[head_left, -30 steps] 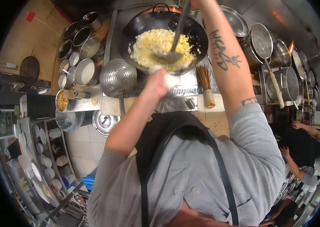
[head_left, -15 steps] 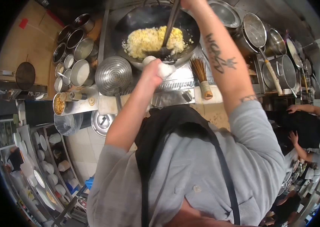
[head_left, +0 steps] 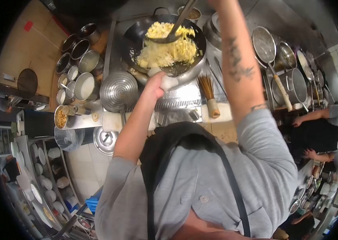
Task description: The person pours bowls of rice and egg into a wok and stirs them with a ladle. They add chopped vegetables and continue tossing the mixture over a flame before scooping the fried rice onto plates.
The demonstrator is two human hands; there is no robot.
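A black wok [head_left: 134,38] on the stove holds fried rice with egg [head_left: 169,52], part of it blurred by motion. My left hand [head_left: 155,85] is closed around a folded white cloth [head_left: 169,83] against the wok's near rim. At the top edge of the view, my right hand [head_left: 217,3] is mostly cut off. A long-handled wok ladle [head_left: 184,15] runs up out of view beside it. The ladle's dark head is in the rice towards the back of the wok, with rice above and around it.
A perforated strainer [head_left: 119,90] lies left of the wok, near several pots [head_left: 84,86]. To the right are a bamboo brush [head_left: 207,90] and a mesh skimmer [head_left: 264,45] over pans. Another person [head_left: 317,132] works at far right.
The ladle has moved up and back with rice on and around it, and the rice has been tossed and spread. The wok has tilted, and my right hand has shifted right.
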